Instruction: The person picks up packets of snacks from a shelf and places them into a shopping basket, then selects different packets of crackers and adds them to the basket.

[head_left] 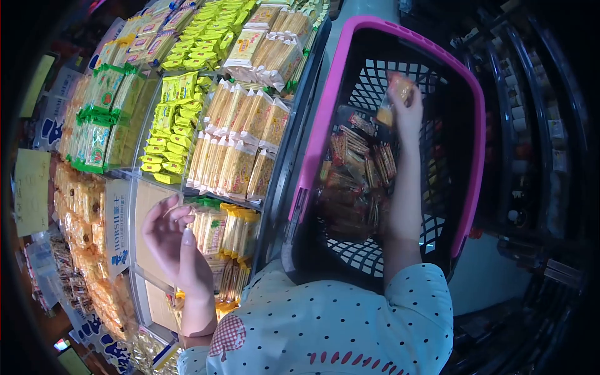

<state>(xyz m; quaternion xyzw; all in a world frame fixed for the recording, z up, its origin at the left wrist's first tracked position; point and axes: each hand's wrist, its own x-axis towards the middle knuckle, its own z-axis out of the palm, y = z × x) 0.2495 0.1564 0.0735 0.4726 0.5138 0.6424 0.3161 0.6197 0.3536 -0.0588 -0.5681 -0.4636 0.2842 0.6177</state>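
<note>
Inside the black basket with a pink rim (345, 47), my right hand (407, 112) grips a small clear-wrapped snack pack (400, 87) with red and yellow on it. Below that hand lie several wrapped snack packs (359, 159) piled on the basket's bottom. My left hand (175, 240) hovers over the display bins, its fingers loosely bent and thumb apart, with nothing in it. Close beside its fingertips are green-topped cracker packs (208, 230) and yellow-wrapped packs (239, 231).
Upright white-and-tan packs (236, 165), bright yellow packets (170, 134) and green-edged packs (100, 144) fill neighbouring bins. Orange-wrapped goods (84, 231) lie farther left behind a printed label strip (117, 228). Dark shelving (525, 119) stands right of the basket.
</note>
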